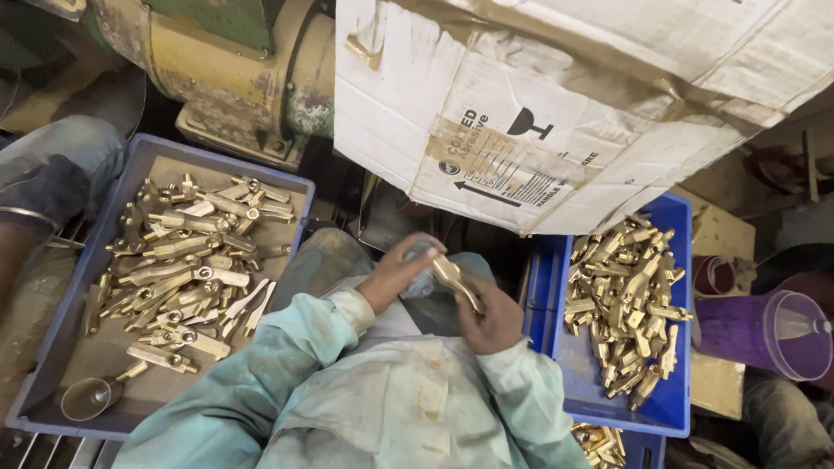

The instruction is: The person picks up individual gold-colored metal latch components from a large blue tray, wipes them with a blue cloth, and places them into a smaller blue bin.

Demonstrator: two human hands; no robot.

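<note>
Both hands meet over the lap: the right hand clamps a brass part, the left hand grips a cloth against it, between two blue crates.

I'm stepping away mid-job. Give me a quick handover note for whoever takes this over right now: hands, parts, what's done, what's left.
Left hand: closed on a greyish cloth-like wad pressed against the brass part.
Right hand: grips the same brass part from below, over the lap.
Left crate: long brass pieces spread loosely, plus a small metal scoop in its near corner.
Right crate: a denser heap of brass parts, partly under the torn cardboard sheet.
Done: cannot tell which crate holds finished pieces.
Left: the part in hand; which pile is still to do is likewise unclear.
</note>
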